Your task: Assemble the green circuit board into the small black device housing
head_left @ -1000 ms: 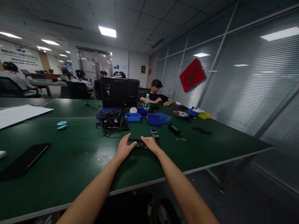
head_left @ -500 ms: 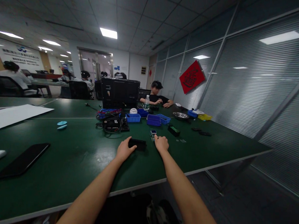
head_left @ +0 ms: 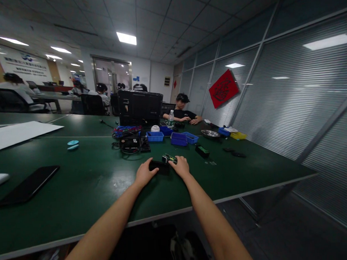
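My left hand is closed around the left end of a black, box-like case low over the green table; its inside cannot be made out. Between thumb and fingers, my right hand grips a small green circuit board with a dark part at its left end. The board is tilted and sits just above the case's far edge; whether the two touch, I cannot tell. A second black case with a green board in it lies to the right of my right hand.
Blue bins, a black power unit with cables and a monitor stand farther back. A metal bowl is at the right. A black tablet-like slab lies left. Across the table a person sits with arms resting on it.
My right hand has moved left with the circuit board, turning it from pointing away to lying crosswise above the black case. My left hand has stayed in place.
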Demonstrator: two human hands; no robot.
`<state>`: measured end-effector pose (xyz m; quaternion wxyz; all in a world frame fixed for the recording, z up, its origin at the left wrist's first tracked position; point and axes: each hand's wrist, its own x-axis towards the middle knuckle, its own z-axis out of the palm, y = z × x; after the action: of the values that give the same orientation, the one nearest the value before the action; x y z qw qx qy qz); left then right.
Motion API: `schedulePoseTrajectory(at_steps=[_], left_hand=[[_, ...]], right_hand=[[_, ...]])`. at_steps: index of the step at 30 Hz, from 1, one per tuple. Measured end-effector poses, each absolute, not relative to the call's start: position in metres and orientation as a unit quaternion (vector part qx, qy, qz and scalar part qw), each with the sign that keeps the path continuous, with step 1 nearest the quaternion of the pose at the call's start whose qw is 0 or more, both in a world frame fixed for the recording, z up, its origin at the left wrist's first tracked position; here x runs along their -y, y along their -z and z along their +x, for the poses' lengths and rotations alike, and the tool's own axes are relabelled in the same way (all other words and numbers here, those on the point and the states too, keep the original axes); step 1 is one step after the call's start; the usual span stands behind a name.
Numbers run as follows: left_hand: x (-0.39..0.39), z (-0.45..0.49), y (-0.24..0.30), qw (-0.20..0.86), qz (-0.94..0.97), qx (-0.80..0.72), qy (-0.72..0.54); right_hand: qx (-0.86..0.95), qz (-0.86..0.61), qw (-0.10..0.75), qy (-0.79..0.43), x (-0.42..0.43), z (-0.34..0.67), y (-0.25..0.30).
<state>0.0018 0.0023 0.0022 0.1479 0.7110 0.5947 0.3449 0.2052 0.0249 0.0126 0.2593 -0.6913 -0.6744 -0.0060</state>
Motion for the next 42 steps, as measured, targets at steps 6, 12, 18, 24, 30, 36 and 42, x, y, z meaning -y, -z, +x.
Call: schedulePoseTrajectory(at_steps=[6, 12, 18, 24, 30, 36, 42], left_hand=[[0.002, 0.002, -0.007, 0.159, 0.710, -0.592, -0.347], [0.003, 0.002, -0.008, 0.166, 0.703, -0.598, -0.347], [0.004, 0.003, -0.009, 0.165, 0.706, -0.595, -0.346], [0.004, 0.004, -0.009, 0.160, 0.703, -0.601, -0.345], [0.001, 0.004, -0.007, 0.158, 0.710, -0.605, -0.325], [-0.001, 0.002, -0.003, 0.149, 0.727, -0.593, -0.312], [-0.003, 0.001, -0.002, 0.152, 0.727, -0.588, -0.321]], right_hand=[[0.633, -0.726, 0.262, 0.060, -0.027, 0.215, -0.013], [0.622, -0.738, 0.255, 0.067, -0.027, 0.226, -0.014], [0.677, -0.677, 0.273, 0.092, -0.022, 0.217, -0.017], [0.654, -0.702, 0.275, 0.064, -0.024, 0.215, -0.017], [0.642, -0.720, 0.261, 0.045, -0.029, 0.218, -0.014], [0.638, -0.677, 0.367, -0.008, -0.030, 0.217, -0.015], [0.541, -0.508, 0.580, -0.334, -0.026, 0.209, -0.027]])
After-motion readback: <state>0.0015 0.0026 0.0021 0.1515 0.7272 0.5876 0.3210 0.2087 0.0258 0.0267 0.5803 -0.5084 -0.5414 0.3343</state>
